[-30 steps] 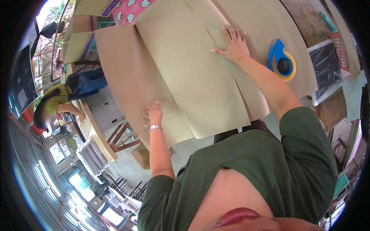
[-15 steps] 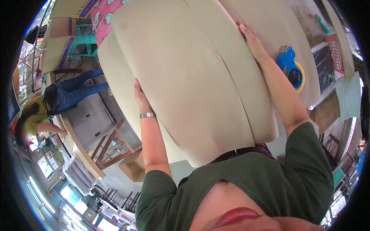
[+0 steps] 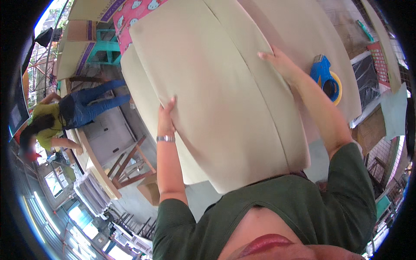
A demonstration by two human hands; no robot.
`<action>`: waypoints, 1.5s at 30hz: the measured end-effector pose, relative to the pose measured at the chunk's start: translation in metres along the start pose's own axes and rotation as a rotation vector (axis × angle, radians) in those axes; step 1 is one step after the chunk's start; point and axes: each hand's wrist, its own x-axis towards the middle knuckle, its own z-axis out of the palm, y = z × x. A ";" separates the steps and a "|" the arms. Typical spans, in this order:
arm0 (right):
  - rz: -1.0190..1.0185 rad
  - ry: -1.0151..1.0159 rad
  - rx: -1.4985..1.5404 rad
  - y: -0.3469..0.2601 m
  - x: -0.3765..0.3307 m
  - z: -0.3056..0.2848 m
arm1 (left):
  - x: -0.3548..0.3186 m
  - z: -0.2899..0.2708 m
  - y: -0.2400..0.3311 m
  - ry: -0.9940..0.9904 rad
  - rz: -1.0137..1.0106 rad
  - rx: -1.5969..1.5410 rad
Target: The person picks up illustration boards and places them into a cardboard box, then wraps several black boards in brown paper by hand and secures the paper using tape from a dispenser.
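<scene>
A folded cardboard box [image 3: 216,95] fills the frame's centre, the left hand [image 3: 166,119] on its left edge, the right hand [image 3: 279,65] at its upper right. A tape dispenser [image 3: 327,80] lies right of it on the surface [image 3: 346,26]. Another person [image 3: 65,117] bends at the left.

One head-worn fisheye view, looking steeply down over the chest. It's close in on the cardboard sheet [image 3: 216,86], edges bending toward the rim.

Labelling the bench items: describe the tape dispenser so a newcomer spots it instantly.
Start at the big tan cardboard panel that both hands grip. Just past the right hand, on the cardboard sheet lying behind the panel, sits the tape dispenser. It is the only bright blue thing there, carrying a yellowish roll.
</scene>
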 end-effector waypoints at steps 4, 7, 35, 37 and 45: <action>0.128 -0.019 0.005 -0.003 0.002 0.002 | 0.003 -0.003 -0.018 0.050 -0.037 -0.020; 0.048 0.034 -0.167 0.004 0.010 0.002 | 0.014 0.001 -0.003 0.040 -0.030 0.012; -0.551 -0.178 -1.523 -0.020 0.040 0.080 | 0.012 0.099 -0.035 0.625 0.074 1.312; -0.511 -0.153 -1.549 -0.027 0.037 0.089 | -0.004 0.137 -0.044 0.533 0.145 1.350; -0.399 -0.281 -0.654 -0.029 0.056 0.044 | -0.069 0.243 -0.073 0.248 0.266 1.456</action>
